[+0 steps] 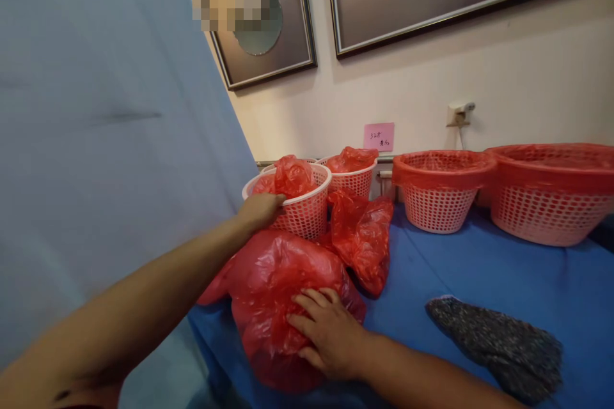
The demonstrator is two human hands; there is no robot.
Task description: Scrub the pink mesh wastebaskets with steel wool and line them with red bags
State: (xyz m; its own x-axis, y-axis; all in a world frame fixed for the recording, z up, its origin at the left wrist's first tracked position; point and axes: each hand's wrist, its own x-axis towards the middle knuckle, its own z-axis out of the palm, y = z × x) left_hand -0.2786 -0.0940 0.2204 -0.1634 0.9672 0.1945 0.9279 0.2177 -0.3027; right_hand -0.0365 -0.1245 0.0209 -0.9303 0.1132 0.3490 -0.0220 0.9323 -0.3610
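My left hand [261, 209] reaches forward and grips the near rim of a small white plastic basket [307, 211] that has a crumpled red plastic bag [291, 177] inside. My right hand [326, 332] lies flat with fingers spread on top of a large puffed red plastic bag [268, 287] on the blue tablecloth [480, 268] near the front edge. Another loose red bag [362, 236] stands just right of the basket.
A second small basket [354, 180] with a red bag sits behind the first. Two larger baskets lined with red bags, one [439, 195] mid-table and one [551, 195] at the right, stand by the wall. A dark speckled cloth [503, 342] lies front right. A blue partition [96, 140] fills the left.
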